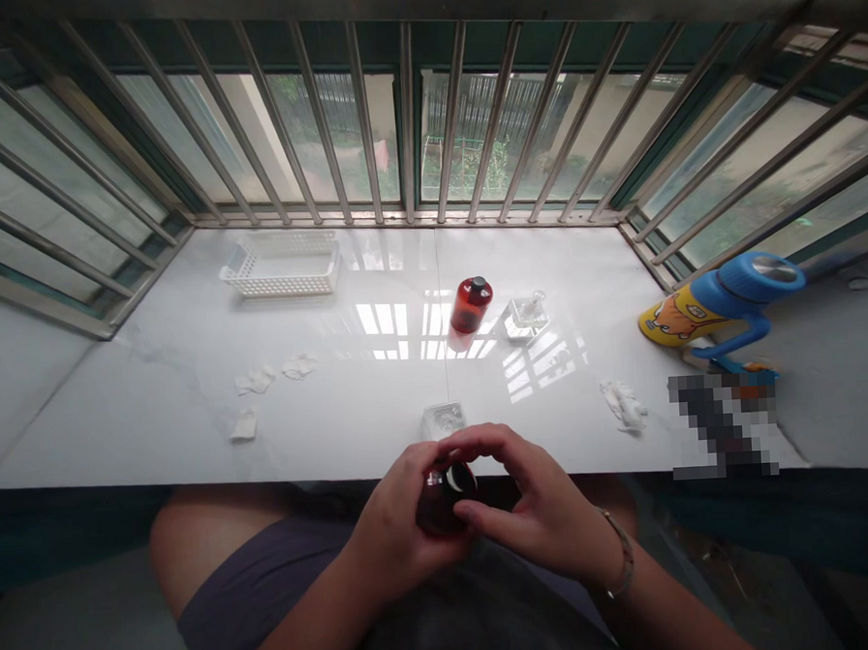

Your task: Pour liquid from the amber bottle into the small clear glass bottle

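An amber-red bottle [435, 511] with a dark top is held upright at the table's front edge, over my lap. My left hand [390, 521] is wrapped round its side, covering much of it. Curved round the top, my right hand [541, 504] has its thumb against the near side and its fingers reaching over the far side. Whether the dark top is a cap or an open neck, I cannot tell. Just beyond my fingers sits a small clear glass container [445, 418]. A second amber-red bottle [471, 306] with a dark cap stands farther back.
A square clear glass bottle [527, 316] stands right of the second amber bottle. A white basket [282, 265] is at the back left. Crumpled tissues [254, 379] lie left, another tissue [624, 407] right. A blue-and-yellow flask [716, 300] stands far right. Metal bars [409, 123] border the white table [153, 379].
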Demonstrator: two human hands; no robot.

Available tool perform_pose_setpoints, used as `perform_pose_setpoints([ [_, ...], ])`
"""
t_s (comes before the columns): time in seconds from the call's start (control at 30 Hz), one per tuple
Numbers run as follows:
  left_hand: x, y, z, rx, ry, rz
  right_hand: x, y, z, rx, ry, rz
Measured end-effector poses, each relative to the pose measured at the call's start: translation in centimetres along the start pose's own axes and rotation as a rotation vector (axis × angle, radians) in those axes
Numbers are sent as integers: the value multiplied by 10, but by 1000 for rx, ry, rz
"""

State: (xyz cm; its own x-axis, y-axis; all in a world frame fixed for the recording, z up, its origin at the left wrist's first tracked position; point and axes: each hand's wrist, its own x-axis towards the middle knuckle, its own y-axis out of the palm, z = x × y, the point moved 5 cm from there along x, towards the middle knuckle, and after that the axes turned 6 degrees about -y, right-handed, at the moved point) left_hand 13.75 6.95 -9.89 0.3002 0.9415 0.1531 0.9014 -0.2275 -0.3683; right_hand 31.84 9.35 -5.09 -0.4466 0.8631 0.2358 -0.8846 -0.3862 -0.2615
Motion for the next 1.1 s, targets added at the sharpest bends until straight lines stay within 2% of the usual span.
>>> perform_pose_setpoints([
  [0.17,-2,1,1,33,30,-10,0,-2,-1,-34,-1,-45],
  [0.33,0,1,2,33,23,-10,-1,-2,-1,39,8,33],
  [0.53,-1,3,3,34,17,2,-1,-4,-4,-42,14,-32],
  [0.73,-1,0,3,25,-32,-15,-4,-2,-3,5,3,-1],
  [0.93,-2,3,2,12,-23,1,-4,-3,-3,-36,7,-98],
  [1.1,0,2,-1,15,-24,-22,-6,-2,0,-29,28,-61],
])
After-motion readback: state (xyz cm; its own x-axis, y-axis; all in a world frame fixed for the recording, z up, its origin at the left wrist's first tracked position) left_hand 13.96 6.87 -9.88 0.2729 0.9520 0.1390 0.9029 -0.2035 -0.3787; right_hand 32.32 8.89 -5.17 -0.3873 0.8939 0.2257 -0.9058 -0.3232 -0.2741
